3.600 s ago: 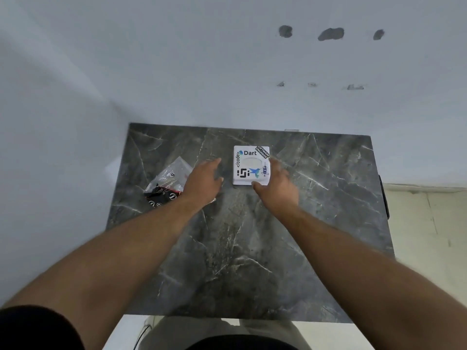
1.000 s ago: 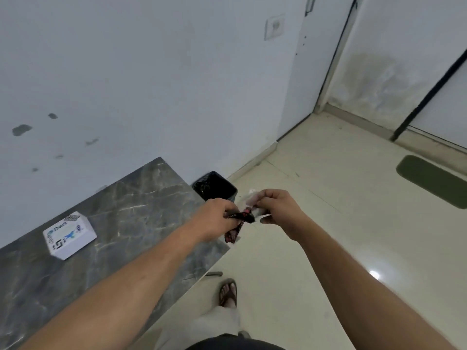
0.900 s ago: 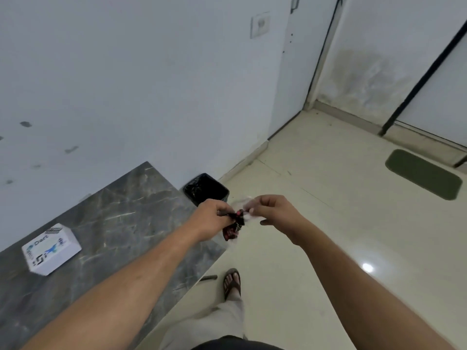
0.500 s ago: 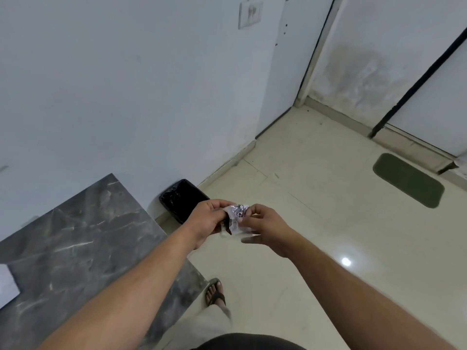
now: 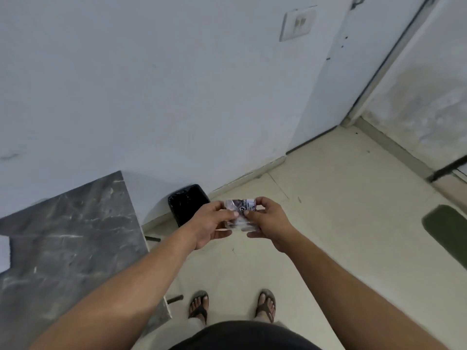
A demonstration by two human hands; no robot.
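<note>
A small crumpled clear plastic wrapper (image 5: 240, 207) with dark print and a white label is held in front of me over the floor. My left hand (image 5: 211, 222) pinches its left side between thumb and fingers. My right hand (image 5: 269, 219) pinches its right side the same way. A black lined waste bin (image 5: 188, 202) stands on the floor against the wall, just behind and left of my hands.
A dark marble table (image 5: 70, 238) fills the lower left, with the corner of a white box (image 5: 3, 253) at its left edge. The beige tile floor (image 5: 341, 210) spreads to the right, with a green mat (image 5: 447, 231). My sandalled feet (image 5: 232, 305) stand below.
I have turned from the table to face the bin. The wrapper came off the table into both hands and is now bunched smaller between them. The white box has slid almost out of view.
</note>
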